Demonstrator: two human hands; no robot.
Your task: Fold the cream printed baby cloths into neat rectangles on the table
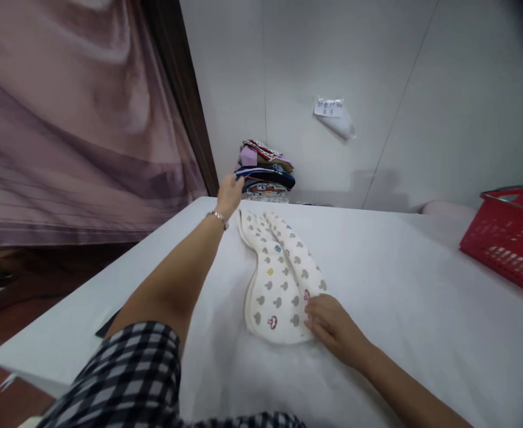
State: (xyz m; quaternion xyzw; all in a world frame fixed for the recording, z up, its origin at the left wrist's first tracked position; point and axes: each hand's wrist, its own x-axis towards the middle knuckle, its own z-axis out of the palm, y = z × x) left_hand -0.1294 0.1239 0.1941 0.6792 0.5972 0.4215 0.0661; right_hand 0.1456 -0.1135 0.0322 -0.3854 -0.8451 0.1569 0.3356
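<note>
A white cloth item (277, 279) printed with grey, red, blue and yellow mushrooms lies lengthwise on the white table. Its sides curve in and out, and a long crease runs down it; its exact kind is unclear. My right hand (335, 330) is closed on its near right edge, thumb and fingers pinched together. Farther off, my left hand (230, 193) hovers just past the cloth's far left corner. Those fingers are loosely bent and slightly blurred, with no item visible in them.
A stack of folded clothes (268, 172) stands at the table's (404, 279) far edge by the wall. To the right is a red plastic basket (511, 238). A pink curtain (78, 119) hangs on the left, and a plastic-covered note (330, 110) is fixed to the wall.
</note>
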